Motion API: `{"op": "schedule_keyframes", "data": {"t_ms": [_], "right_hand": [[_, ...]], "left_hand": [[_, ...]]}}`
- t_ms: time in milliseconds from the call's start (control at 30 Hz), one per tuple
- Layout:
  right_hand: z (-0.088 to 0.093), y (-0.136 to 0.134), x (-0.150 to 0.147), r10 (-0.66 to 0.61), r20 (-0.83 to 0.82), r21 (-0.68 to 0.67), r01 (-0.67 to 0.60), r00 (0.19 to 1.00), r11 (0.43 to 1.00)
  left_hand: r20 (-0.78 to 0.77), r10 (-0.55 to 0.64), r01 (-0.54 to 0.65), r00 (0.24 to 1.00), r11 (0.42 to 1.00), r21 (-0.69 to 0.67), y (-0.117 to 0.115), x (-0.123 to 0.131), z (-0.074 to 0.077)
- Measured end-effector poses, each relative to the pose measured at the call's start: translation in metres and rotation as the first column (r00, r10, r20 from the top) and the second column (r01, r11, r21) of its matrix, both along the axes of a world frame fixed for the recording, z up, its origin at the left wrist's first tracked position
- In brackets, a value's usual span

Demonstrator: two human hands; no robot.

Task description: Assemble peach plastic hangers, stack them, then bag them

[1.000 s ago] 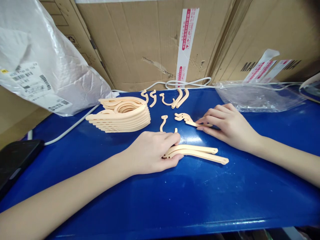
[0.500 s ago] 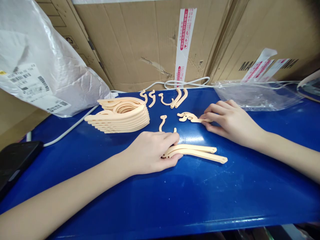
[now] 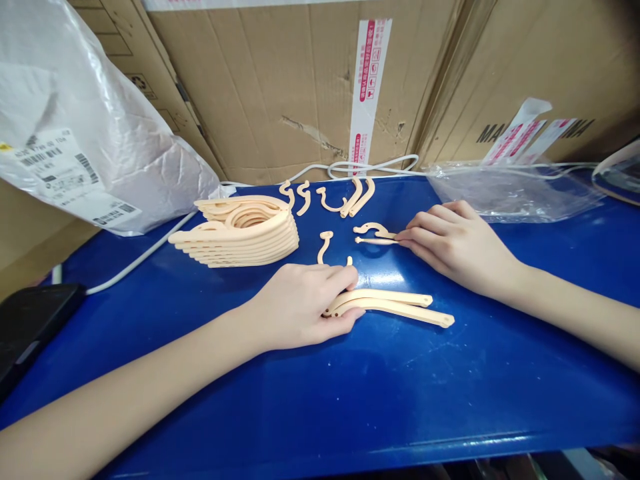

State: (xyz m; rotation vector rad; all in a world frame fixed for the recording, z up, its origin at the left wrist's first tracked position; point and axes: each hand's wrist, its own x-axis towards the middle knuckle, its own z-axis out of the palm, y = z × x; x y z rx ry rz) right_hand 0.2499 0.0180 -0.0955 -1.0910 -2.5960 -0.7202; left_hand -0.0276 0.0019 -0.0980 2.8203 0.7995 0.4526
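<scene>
My left hand (image 3: pixel 303 303) rests on the blue table (image 3: pixel 350 400), fingers curled round the left end of a pair of long cream plastic hanger arms (image 3: pixel 395 305) that lie flat and point right. My right hand (image 3: pixel 453 243) is further back, its fingertips pinched on the end of a small cream hook piece (image 3: pixel 374 235). A loose hook (image 3: pixel 325 245) lies between the hands. Left of it stands a stack of cream hangers (image 3: pixel 240 230).
Several more hook pieces (image 3: pixel 340 195) lie near the back edge by a white cable (image 3: pixel 375 165). Cardboard boxes (image 3: pixel 300 87) wall the back. A white plastic bag (image 3: pixel 85 127) is at left, a clear bag (image 3: pixel 510 190) at right, a black device (image 3: pixel 30 320) at far left.
My right hand has drawn slightly back and turned the small hook pieces, one now lying apart under its fingertips. My left hand has kept still on the hanger arms.
</scene>
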Motion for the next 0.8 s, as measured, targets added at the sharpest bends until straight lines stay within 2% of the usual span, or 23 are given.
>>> {"op": "schedule_keyframes", "data": {"t_ms": [267, 400, 467, 567, 633, 700, 800], "right_hand": [[-0.008, 0.002, 0.0, -0.03, -0.085, -0.096, 0.021, 0.996, 0.995], [-0.007, 0.002, 0.002, -0.002, -0.079, -0.093, -0.006, 0.997, 0.996], [-0.004, 0.002, 0.001, 0.053, -0.014, -0.044, -0.054, 0.998, 0.998], [0.003, 0.001, -0.001, 0.137, 0.197, 0.043, -0.149, 0.971, 0.988], [0.006, 0.0, -0.003, 0.146, 0.299, 0.072, -0.175, 0.943, 0.982], [0.005, 0.001, -0.004, 0.13, 0.275, 0.08, -0.157, 0.953, 0.984], [0.0, 0.004, -0.004, 0.089, 0.084, 0.028, -0.092, 0.992, 0.995]], "left_hand": [[-0.008, 0.007, -0.007, 1.0, 1.0, -0.012, -0.001, 0.0, 0.0], [-0.011, 0.005, -0.005, 1.0, 1.0, -0.006, -0.001, 0.0, 0.0], [-0.008, 0.002, -0.002, 1.0, 1.0, -0.002, -0.001, 0.0, 0.0], [-0.003, 0.005, -0.005, 1.0, 1.0, 0.0, -0.001, 0.0, 0.0], [-0.005, 0.01, -0.01, 1.0, 1.0, -0.004, -0.001, 0.0, 0.0], [-0.006, 0.011, -0.011, 1.0, 1.0, -0.004, -0.001, 0.0, 0.0], [0.002, 0.006, -0.006, 1.0, 1.0, 0.005, -0.001, 0.0, 0.0]]}}
